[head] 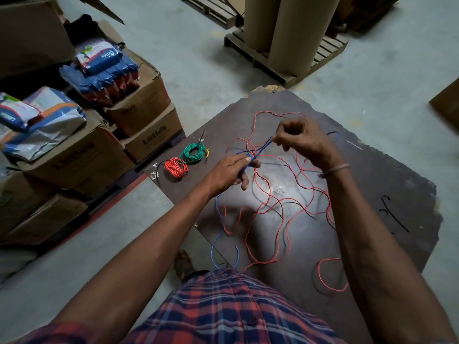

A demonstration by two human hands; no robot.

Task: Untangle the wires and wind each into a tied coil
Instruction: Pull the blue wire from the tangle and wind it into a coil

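Centre frame: left hand (229, 170) pinches the thin blue insulated wire (258, 151) where loops begin; right hand (301, 140) fingers grip its strand above the dark table (387, 175). Keep turns even, easing it from the red wire tangle (285, 199).

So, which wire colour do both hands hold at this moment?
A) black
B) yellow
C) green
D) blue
D: the left hand and the right hand each pinch the blue wire, stretched between their fingers above the board; the green coil lies untouched beside the red coil.
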